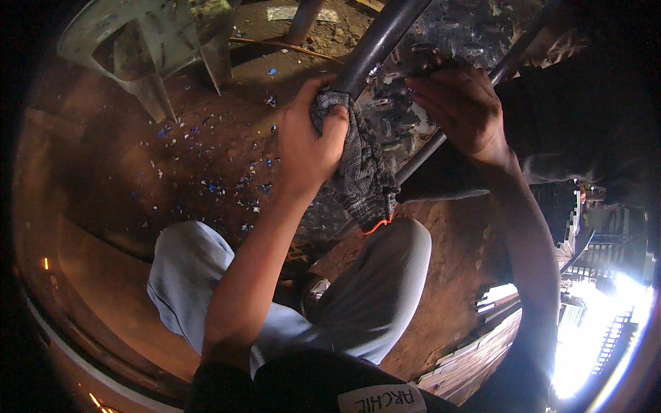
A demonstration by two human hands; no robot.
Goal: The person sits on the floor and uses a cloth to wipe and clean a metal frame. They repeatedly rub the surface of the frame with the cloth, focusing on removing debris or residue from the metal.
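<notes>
Left hand (310,138), closed around the upper end of a grey knitted cloth (361,165), its thumb laid across the near face of the knit. The cloth, possibly a glove, is bunched against the lower visible end of a dark round tube (385,43); whether it encircles the tube cannot be told, since the grip hides that part. Principal relation: the two long axes cross at the grip. That of the tube runs from the upper right down to the left hand; that of the cloth runs from the thumb toward the wearer and slightly rightward, its orange-edged end (376,226) hanging free just beyond the right knee.

Right hand (465,107): bare, well apart from the cloth, which lies to its left and nearer the body. Its fingers are bent and point leftward, toward the tube; shadow prevents telling whether they hold anything. Of the two, the left is the nearer to the cloth, being in contact with it.

Outward from the hands: a dark surface with raised marks (451,34) lies between this tube and a second, thinner tube (421,157), roughly parallel to the first. Beyond, at the left, blue and white scraps (217,187) are strewn on a brown floor (103,186), with a pale plastic chair (148,51) at the upper left.
</notes>
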